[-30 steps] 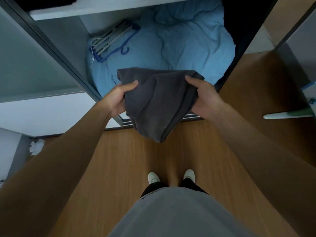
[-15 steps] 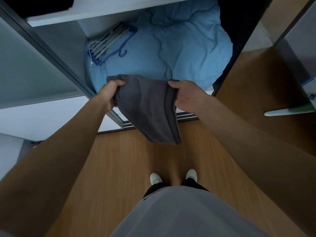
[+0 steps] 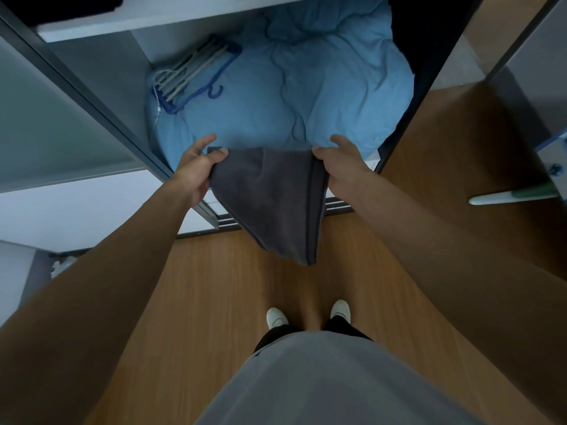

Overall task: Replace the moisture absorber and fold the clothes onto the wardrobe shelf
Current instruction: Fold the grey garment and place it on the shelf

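Observation:
A dark grey folded cloth (image 3: pixel 273 200) hangs in front of the open wardrobe, its lower point dangling over the wooden floor. My left hand (image 3: pixel 196 167) pinches its upper left corner between thumb and fingers. Gripping the upper right corner is my right hand (image 3: pixel 340 167), one finger raised. Behind the cloth, a light blue duvet (image 3: pixel 306 96) fills the bottom of the wardrobe. A white wardrobe shelf (image 3: pixel 147 23) runs across above it. No moisture absorber is in view.
Blue and white hangers (image 3: pixel 196 76) lie on the duvet's left side. A sliding wardrobe door (image 3: pixel 46 118) stands at left, its floor track (image 3: pixel 224 222) under the cloth. A door with a pale handle (image 3: pixel 509 196) is at right. My white shoes (image 3: pixel 306 314) stand on the floor.
Both hands lifted the cloth's top edge and moved it forward to the duvet's front edge. The cloth has been drawn tauter between the hands, and the fingers have loosened to a pinch at its corners.

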`<action>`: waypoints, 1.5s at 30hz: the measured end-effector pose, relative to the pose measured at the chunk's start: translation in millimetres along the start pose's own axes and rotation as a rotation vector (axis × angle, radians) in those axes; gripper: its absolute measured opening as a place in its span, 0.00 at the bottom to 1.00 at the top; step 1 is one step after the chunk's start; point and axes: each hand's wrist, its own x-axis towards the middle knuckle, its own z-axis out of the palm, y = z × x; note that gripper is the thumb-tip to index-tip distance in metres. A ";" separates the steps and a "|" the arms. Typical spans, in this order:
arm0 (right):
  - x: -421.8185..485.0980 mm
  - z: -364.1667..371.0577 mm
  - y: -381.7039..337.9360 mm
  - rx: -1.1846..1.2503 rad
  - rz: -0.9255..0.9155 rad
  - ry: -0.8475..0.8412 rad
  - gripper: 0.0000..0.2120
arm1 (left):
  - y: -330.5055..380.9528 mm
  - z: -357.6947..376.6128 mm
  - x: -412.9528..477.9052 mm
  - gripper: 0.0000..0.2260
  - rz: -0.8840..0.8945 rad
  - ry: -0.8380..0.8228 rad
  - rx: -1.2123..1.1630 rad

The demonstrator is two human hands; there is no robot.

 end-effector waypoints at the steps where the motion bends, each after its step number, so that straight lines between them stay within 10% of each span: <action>1: 2.3 -3.4 1.0 -0.031 -0.022 0.011 0.19 | -0.1 1.3 0.0 0.18 0.016 0.001 0.032; 15: 16.9 -31.7 -5.6 -0.264 0.084 -0.147 0.05 | 7.0 20.6 -4.5 0.12 0.048 0.022 0.428; 20: 14.8 -34.3 -0.4 -0.795 -0.049 -0.290 0.27 | 8.4 20.6 -7.0 0.03 -0.106 -0.162 0.433; 24: 10.5 -35.5 8.6 -1.251 -0.136 -0.383 0.28 | 7.2 14.7 -10.5 0.29 -0.108 -0.293 0.719; 28: 8.0 -42.0 17.6 -1.520 -0.300 -0.302 0.16 | 2.4 18.3 -16.9 0.30 0.010 -0.270 0.928; 37: 3.6 -64.2 -16.5 -1.086 -0.430 -0.322 0.17 | 2.1 -3.1 -19.1 0.10 0.473 0.021 1.239; 45: -3.4 -64.9 -29.6 -0.335 -0.288 -0.391 0.07 | -10.5 -25.0 -24.2 0.24 0.178 -0.409 0.074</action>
